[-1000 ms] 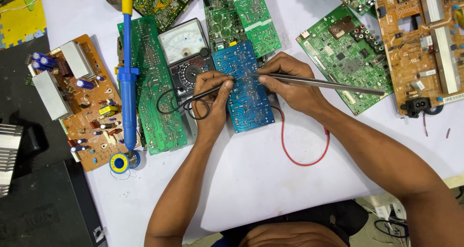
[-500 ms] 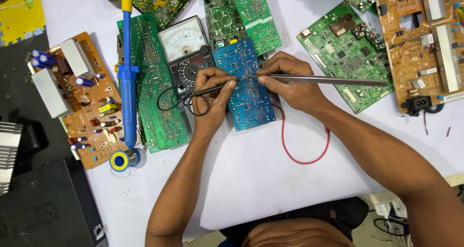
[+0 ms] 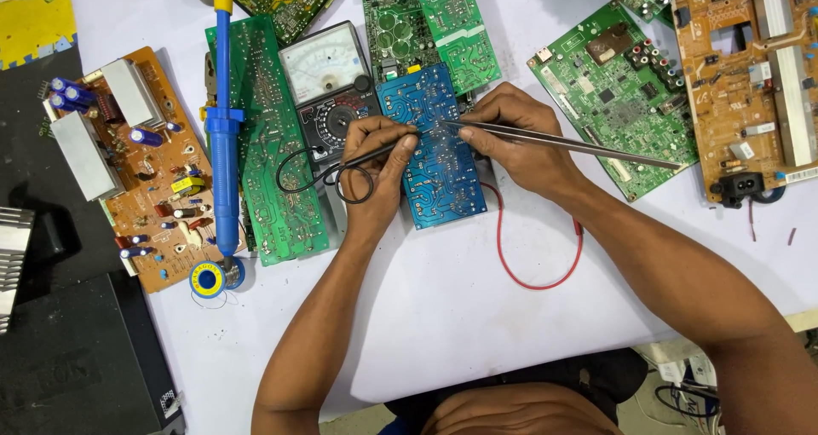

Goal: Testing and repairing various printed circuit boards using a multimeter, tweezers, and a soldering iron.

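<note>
Blue and shiny with solder tracks, the small circuit board (image 3: 439,149) lies flat on the white table (image 3: 477,341), and it serves as the landmark for everything else in the head view. The left hand (image 3: 375,158) rests its fingertips on the board's left edge, closed around a black probe (image 3: 379,152) whose tip points at the upper tracks. The right hand (image 3: 511,137) comes in from the board's right side, pinching a long thin metal rod (image 3: 562,141) between thumb and fingers, its point touching the board near the top.

To do this well, both tips probably need to sit on single solder points without bridging neighbours, with the wrists braced on the table and the board held from sliding.

Just left of the board, a black meter (image 3: 328,86) with a pale dial face lies half under the left hand; its black lead (image 3: 311,175) loops below it. A red wire (image 3: 537,265) curves out below the board to the right. Further left lie a long green board (image 3: 268,137), a blue suction pump (image 3: 223,120) with a yellow cap, and an orange board (image 3: 141,162) with blue cylinders. Below the pump sits a solder reel (image 3: 209,279) with a round yellow and blue label. To the right of the blue board are a green board (image 3: 618,86) and an orange one (image 3: 750,77). A yellow sheet (image 3: 34,13) lies in the far left corner.
</note>
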